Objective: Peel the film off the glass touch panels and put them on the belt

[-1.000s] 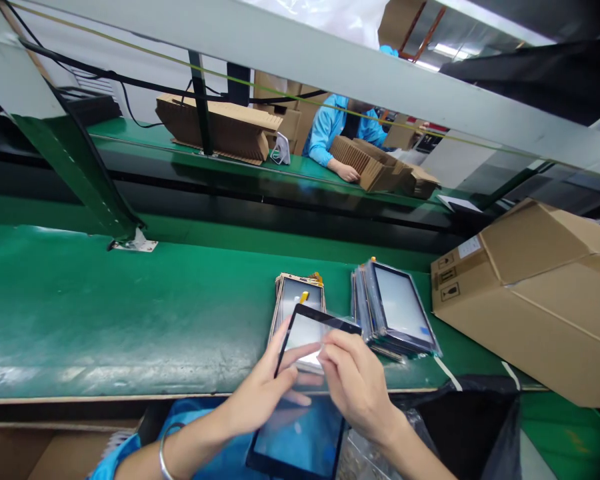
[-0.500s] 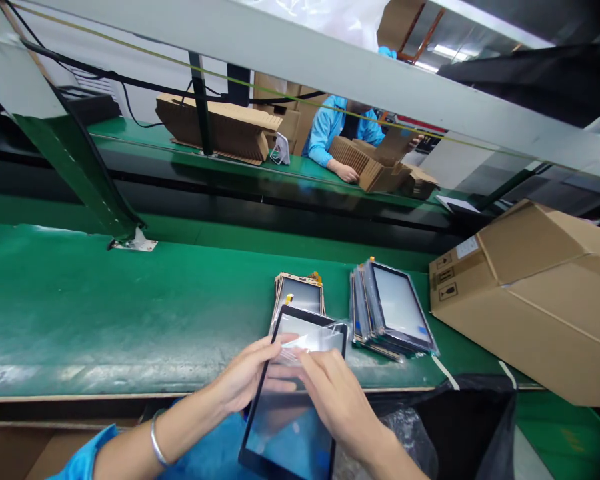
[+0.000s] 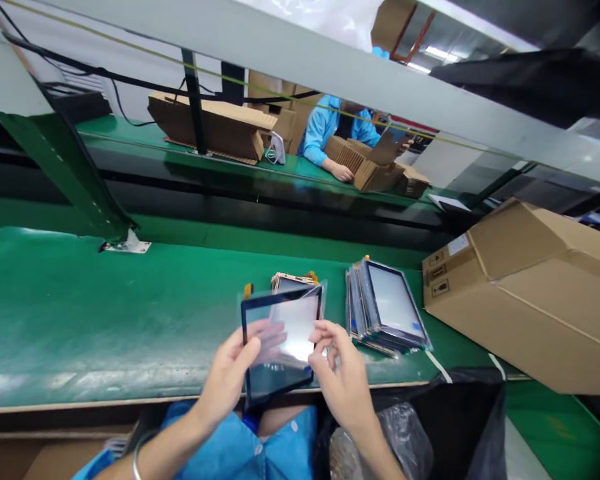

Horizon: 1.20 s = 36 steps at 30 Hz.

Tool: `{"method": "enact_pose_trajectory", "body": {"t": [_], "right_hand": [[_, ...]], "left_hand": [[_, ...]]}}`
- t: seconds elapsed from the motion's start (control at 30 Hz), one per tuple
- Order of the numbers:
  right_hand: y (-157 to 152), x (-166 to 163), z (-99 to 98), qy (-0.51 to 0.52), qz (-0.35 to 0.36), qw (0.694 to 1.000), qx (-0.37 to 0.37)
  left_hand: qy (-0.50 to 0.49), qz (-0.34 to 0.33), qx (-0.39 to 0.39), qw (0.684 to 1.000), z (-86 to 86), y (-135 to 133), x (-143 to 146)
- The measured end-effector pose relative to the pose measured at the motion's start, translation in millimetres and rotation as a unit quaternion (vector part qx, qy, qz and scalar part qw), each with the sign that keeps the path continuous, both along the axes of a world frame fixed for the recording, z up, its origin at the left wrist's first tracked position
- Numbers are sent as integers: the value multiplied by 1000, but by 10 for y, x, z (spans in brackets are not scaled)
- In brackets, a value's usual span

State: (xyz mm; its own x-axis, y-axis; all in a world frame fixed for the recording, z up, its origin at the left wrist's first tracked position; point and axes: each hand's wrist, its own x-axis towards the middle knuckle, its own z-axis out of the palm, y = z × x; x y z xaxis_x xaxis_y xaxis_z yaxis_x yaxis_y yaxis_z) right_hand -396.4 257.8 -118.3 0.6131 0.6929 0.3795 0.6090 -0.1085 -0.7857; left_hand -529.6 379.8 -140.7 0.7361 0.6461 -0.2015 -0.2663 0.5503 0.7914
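Note:
A black-framed touch screen panel (image 3: pixel 293 333) with clear plastic film around its edges is held upright above the bench's front edge. An orange flex tab (image 3: pixel 249 291) sticks up at its top left corner. My left hand (image 3: pixel 235 363) grips the panel's left side, thumb in front and fingers showing through the glass behind. At the right edge, my right hand (image 3: pixel 343 373) has its fingers curled against the panel and film. Just behind stands a stack of panels with cardboard-coloured edges (image 3: pixel 283 281), partly hidden. Film-wrapped panels (image 3: pixel 393 300) lean in a pile to the right.
A large cardboard box (image 3: pixel 525 293) rests at the bench's right end. A black bag (image 3: pixel 460 413) and crumpled clear plastic (image 3: pixel 405 440) hang below the front edge. A green post (image 3: pixel 80 180) rises at left. Across the bench, a person in blue (image 3: pixel 323 133) handles cardboard dividers (image 3: pixel 347 155).
The panel has turned and tilted, its flex tab moving left. My right hand has shifted from over the panel's middle to its right edge, and my left hand has moved lower left.

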Motion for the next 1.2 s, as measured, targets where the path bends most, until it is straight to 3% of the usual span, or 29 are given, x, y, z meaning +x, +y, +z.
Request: {"method": "enact_pose_trajectory", "body": {"t": [0.13, 0.37, 0.43, 0.53, 0.63, 0.7, 0.8, 0.93, 1.0, 1.07, 1.13, 1.2], "right_hand": [[274, -136, 37, -30, -74, 996, 28], [134, -242, 51, -56, -53, 993, 91], [111, -263, 58, -3, -61, 991, 121], [126, -318, 87, 108, -63, 979, 161], [163, -383, 143, 136, -41, 979, 144], [173, -423, 178, 119, -23, 985, 120], [104, -453, 170, 86, 28, 988, 125], [-320, -244, -35, 140, 45, 977, 152], [-635, 20, -184, 217, 2, 964, 156], [-888, 313, -304, 259, -90, 946, 172], [-979, 509, -357, 237, -217, 923, 213], [-873, 524, -326, 175, -292, 916, 213]], "left_hand": [[-2, 0, 51, 999, -26, -247, -61], [-9, 13, 7, 1000, -40, -289, -45], [-4, 37, 12, 999, -49, -295, -46], [19, 38, 83, 996, -57, -331, -75], [51, 15, 128, 990, -67, -396, -119], [46, 22, 109, 993, -66, -421, -135], [4, 70, 17, 997, -1, -324, -118], [-13, 186, -84, 979, 209, 170, -94], [8, 246, -90, 965, 300, 472, -129], [27, 270, -77, 959, 343, 684, -186], [43, 229, -53, 971, 342, 742, -221], [60, 131, -28, 989, 318, 656, -202]]}}
